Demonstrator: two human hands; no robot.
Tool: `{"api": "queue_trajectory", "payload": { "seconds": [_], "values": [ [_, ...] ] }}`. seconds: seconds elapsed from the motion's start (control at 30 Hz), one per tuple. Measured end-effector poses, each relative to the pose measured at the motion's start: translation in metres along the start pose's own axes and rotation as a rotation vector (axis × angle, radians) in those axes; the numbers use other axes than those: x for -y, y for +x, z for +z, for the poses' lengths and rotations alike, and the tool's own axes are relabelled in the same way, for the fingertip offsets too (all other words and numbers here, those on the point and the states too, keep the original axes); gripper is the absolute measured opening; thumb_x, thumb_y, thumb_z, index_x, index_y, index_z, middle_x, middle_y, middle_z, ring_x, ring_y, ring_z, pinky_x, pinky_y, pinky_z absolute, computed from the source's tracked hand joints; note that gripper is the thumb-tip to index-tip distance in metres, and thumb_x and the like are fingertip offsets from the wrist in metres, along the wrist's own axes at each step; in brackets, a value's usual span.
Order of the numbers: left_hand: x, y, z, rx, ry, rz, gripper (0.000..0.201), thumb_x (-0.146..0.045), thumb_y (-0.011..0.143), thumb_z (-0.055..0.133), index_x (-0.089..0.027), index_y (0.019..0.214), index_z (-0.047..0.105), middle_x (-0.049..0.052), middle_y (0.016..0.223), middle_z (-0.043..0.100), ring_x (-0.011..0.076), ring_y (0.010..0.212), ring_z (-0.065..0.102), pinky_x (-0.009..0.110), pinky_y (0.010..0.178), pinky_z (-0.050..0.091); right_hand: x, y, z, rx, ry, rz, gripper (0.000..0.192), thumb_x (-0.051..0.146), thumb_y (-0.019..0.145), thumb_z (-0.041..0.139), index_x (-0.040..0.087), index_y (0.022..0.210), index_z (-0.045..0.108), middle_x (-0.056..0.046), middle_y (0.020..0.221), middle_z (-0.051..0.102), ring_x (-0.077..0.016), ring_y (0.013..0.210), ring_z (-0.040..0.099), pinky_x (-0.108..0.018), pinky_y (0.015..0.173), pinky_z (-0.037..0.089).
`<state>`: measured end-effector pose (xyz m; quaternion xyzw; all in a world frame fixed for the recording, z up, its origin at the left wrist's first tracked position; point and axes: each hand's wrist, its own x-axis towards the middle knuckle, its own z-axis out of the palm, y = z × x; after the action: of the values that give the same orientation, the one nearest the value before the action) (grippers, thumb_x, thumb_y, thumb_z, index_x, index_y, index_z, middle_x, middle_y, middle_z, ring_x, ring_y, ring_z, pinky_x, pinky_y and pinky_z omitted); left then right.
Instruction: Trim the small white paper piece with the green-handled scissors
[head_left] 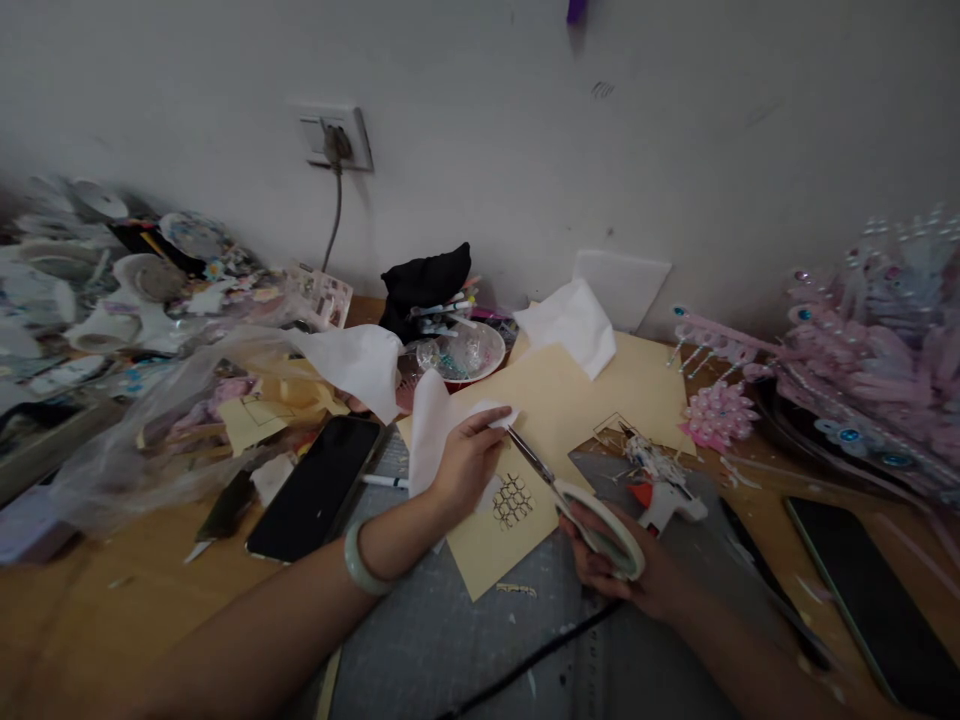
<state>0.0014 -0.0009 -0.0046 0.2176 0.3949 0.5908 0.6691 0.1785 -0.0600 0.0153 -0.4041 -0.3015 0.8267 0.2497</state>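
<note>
My left hand (pixel 466 462) pinches a piece of white fabric (pixel 433 425) near its edge, above a cream paper sheet (pixel 559 420) marked with a small grid pattern (pixel 513 500). My right hand (pixel 630 565) grips scissors (pixel 577 505) by their pale handles, and the blades point up-left toward the white fabric at my left fingertips. A pale green bangle (pixel 361 565) sits on my left wrist. Both hands hover over a grey cutting mat (pixel 465 630).
A black phone (pixel 315 488) lies left of the hands; another dark phone (pixel 877 590) lies at the far right. A glue gun (pixel 664 485), a bowl of beads (pixel 459 355), white fabric pieces (pixel 574 322), pink decorations (pixel 862 360) and a plastic bag (pixel 172 420) crowd the desk.
</note>
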Motion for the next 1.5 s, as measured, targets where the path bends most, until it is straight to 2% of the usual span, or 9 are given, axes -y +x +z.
{"api": "queue_trajectory", "payload": {
  "seconds": [0.37,0.67,0.97,1.17,1.5],
  "values": [
    [0.001,0.0,-0.001,-0.021,0.029,-0.011,0.028,-0.014,0.057,0.065,-0.017,0.084,0.067,0.003,0.071,0.065,0.0145,0.065,0.057,0.028,0.067,0.043,0.002,-0.001,0.004,-0.048,-0.086,-0.022,0.039,0.051,0.063,0.064,0.016,0.064,0.046,0.009,0.037,0.036,0.0003,0.026,0.021,-0.013,0.025,0.01],
    [0.003,0.002,-0.003,-0.007,0.022,0.015,0.027,-0.013,0.058,0.065,-0.018,0.085,0.067,0.003,0.072,0.065,0.014,0.064,0.057,0.026,0.065,0.043,0.005,-0.003,0.009,-0.074,-0.111,-0.017,0.045,0.054,0.054,0.068,0.017,0.062,0.044,0.009,0.035,0.037,-0.0005,0.026,0.023,-0.012,0.024,0.012],
    [0.002,0.002,-0.003,-0.023,0.031,0.004,0.033,-0.014,0.055,0.066,-0.015,0.088,0.065,0.003,0.07,0.065,0.0152,0.066,0.059,0.028,0.068,0.044,0.003,-0.001,0.006,-0.035,-0.101,-0.021,0.041,0.051,0.057,0.067,0.017,0.064,0.045,0.01,0.036,0.037,0.0,0.027,0.02,-0.013,0.024,0.013],
    [0.002,0.001,-0.002,-0.025,0.035,-0.002,0.034,-0.015,0.055,0.066,-0.016,0.089,0.064,0.003,0.071,0.065,0.0139,0.063,0.059,0.027,0.066,0.043,-0.001,-0.002,0.005,-0.085,-0.036,-0.036,0.037,0.049,0.062,0.063,0.016,0.063,0.048,0.009,0.037,0.036,-0.0011,0.03,0.022,-0.012,0.025,0.012],
    [-0.002,0.0,0.002,-0.059,0.023,0.044,0.019,-0.016,0.056,0.066,-0.015,0.076,0.066,-0.001,0.063,0.061,0.0084,0.057,0.05,0.022,0.061,0.039,-0.005,0.002,-0.008,0.02,0.067,-0.027,0.038,0.05,0.063,0.063,0.014,0.068,0.053,0.008,0.037,0.039,-0.0002,0.026,0.023,-0.013,0.025,0.012]
  ]
}}
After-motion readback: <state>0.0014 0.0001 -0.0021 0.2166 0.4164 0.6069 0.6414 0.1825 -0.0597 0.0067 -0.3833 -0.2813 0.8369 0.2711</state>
